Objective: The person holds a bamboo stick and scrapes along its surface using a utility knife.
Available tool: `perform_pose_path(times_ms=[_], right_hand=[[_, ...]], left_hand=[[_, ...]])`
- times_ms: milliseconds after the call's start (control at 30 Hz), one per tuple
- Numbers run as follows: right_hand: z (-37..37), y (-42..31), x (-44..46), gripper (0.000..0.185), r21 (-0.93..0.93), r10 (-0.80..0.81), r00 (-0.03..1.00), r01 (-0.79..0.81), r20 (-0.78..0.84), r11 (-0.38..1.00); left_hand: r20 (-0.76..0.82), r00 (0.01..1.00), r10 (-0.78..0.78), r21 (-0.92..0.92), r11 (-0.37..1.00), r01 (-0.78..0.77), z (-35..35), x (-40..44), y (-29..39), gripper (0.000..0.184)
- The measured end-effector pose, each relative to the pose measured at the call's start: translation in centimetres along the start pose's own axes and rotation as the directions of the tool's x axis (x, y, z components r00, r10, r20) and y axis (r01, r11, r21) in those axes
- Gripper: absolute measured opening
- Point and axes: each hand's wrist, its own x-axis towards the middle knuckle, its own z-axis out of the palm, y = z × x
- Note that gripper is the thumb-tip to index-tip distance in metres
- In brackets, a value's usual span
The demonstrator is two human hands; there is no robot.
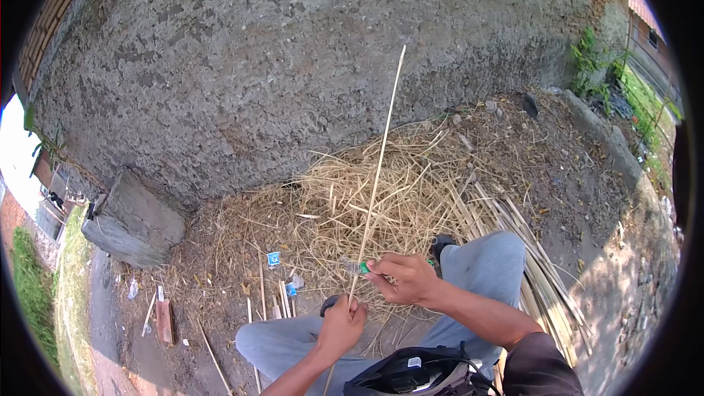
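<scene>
A long thin pale strip (383,147), which looks like bamboo, rises from my lap toward the wall. Near its lower part my left hand (342,326) is closed around it. Just above and to the right, my right hand (402,279) grips a small tool with a green handle (364,268), its blade-like end lying against the strip. Beneath and beyond both hands spreads a heap of thin shavings (367,202) on the ground.
A rough grey wall (293,66) stands ahead. Split strips (539,264) lie beside my right knee. At the left are a concrete block (139,220) and a reddish wood piece (165,321). A blue-and-white wrapper (273,259) lies near my left knee.
</scene>
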Motion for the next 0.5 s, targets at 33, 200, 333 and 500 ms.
perform_pose_path(times_ms=[33,200,333,500], right_hand=[[-0.1,-0.1,0.0,0.016,-0.022,-0.011,1.000,0.011,-0.007,1.000],[-0.1,-0.3,0.1,0.013,-0.098,0.014,1.000,-0.014,-0.005,0.995],[0.2,0.0,0.0,0.011,-0.080,-0.034,0.998,0.030,-0.044,0.996],[-0.5,3.8,1.1,0.014,-0.195,0.158,0.968,-0.196,-0.196,0.961]], left_hand=[[-0.010,1.000,-0.023,-0.012,1.000,0.023,0.1,-0.2,0.1,0.018],[-0.019,0.998,-0.058,0.022,0.998,0.058,0.0,-1.1,0.6,0.010],[-0.026,0.999,-0.036,0.021,0.999,0.037,-0.3,-1.4,0.5,0.010],[0.001,1.000,-0.012,0.003,1.000,0.012,1.1,-3.4,-1.2,0.009]])
